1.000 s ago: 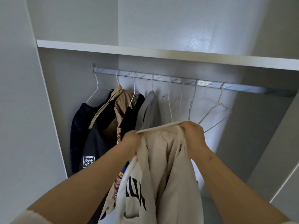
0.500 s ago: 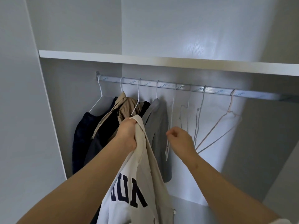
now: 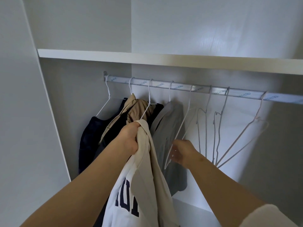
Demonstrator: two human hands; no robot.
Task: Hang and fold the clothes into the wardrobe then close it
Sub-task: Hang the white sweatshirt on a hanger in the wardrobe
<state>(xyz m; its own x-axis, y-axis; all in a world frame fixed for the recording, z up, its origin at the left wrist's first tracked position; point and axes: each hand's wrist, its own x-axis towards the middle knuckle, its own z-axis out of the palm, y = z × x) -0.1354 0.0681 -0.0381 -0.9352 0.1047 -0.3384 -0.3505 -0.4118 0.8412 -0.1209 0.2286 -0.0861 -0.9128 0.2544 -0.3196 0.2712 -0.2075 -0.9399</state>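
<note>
**Fig. 1. Taking a hanger for a soft cream shirt**

The cream shirt (image 3: 144,185) hangs limp before the open wardrobe, bunched near its collar in the clenched left hand (image 3: 131,140). It looks light and floppy, best held at the collar or shoulders. The right hand (image 3: 183,153), arm extended, curls its fingers on the lower wire of 1 white wire hanger (image 3: 181,128), hooked on the rail (image 3: 237,95) beside a grey garment (image 3: 168,128).

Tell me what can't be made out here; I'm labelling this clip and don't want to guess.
- Head view: the lettering on the cream shirt, partly folded under and cut off by the bottom edge.
- Head view: the grip of the right hand on the white hanger; its fingers are blurred.
- Head view: the right end of the rail, cut off by the frame edge.
</note>
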